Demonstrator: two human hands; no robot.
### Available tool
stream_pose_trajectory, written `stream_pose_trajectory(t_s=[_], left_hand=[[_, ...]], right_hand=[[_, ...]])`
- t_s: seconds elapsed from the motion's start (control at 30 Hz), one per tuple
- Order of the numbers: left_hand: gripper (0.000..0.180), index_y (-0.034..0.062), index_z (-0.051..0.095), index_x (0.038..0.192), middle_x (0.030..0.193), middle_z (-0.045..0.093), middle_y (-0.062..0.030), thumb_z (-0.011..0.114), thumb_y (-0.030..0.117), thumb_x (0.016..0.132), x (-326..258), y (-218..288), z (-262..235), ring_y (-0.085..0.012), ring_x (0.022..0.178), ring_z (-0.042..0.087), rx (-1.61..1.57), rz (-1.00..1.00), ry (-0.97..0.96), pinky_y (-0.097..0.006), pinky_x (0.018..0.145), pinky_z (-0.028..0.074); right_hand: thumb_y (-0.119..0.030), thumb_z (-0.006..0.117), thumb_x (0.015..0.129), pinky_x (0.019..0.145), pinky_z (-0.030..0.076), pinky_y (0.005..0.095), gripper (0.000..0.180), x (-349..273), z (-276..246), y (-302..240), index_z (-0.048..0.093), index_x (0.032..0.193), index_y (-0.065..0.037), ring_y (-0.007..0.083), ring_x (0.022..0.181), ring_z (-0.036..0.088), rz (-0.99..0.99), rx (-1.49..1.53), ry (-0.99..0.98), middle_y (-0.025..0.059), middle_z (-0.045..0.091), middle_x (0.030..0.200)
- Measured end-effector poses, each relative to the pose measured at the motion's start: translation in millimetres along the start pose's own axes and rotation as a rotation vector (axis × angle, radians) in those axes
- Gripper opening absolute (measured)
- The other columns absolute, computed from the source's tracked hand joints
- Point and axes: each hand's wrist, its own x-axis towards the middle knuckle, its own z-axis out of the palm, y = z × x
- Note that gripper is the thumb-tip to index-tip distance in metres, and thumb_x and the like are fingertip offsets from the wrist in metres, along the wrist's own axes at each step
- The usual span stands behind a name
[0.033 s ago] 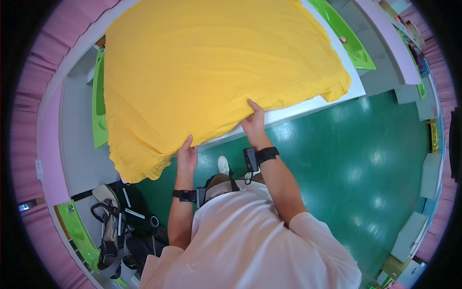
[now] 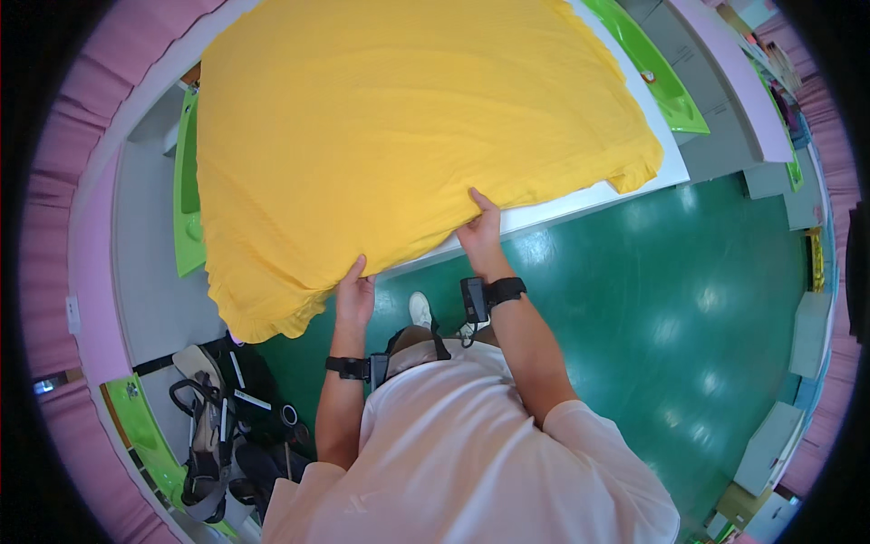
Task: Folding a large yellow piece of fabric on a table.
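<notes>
A yellow cloth with a ruffled edge (image 2: 399,118) lies spread over a white table (image 2: 580,201). Its near left corner hangs down past the table, and shallow wrinkles run across its near side. My left hand (image 2: 354,295) is closed on the near edge of the cloth, left of the middle, thumb on top. Farther right along the same edge, my right hand (image 2: 480,234) grips the cloth too, its thumb pressed on the upper face. The fingers of both hands are mostly hidden under the fabric.
Green trough-like basins (image 2: 188,195) flank the table on the left and right. Bags and a stroller-like frame (image 2: 208,408) stand at lower left on the green floor (image 2: 625,299). Boxes (image 2: 768,446) line the right wall, and pink curtains (image 2: 54,236) hang around the room.
</notes>
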Motion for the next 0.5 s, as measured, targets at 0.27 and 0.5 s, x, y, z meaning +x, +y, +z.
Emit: stream_pose_trajectory(t_s=[0.27,0.5], left_hand=[[0.033,0.0062,0.056,0.097,0.098,0.063,-0.0121,0.058,0.037,0.086,-15,40,-75,-0.016,0.089,0.06,0.481,-0.491,-0.014,-0.028,0.073,0.048],[0.025,0.0055,0.058,0.083,0.075,0.063,-0.0057,0.054,0.03,0.086,-74,145,-141,-0.011,0.063,0.057,0.878,0.061,0.247,-0.023,0.056,0.043]], right_hand=[[-0.017,0.06,0.084,0.096,0.04,0.0385,0.04,8,-25,-12,0.049,0.119,-0.002,0.026,0.111,0.05,-0.054,-0.286,0.033,0.0122,0.054,0.12],[-0.036,0.068,0.079,0.087,0.047,0.0353,0.056,-3,-18,-58,0.049,0.121,-0.003,0.023,0.102,0.056,0.002,-0.992,0.209,0.0117,0.057,0.114]])
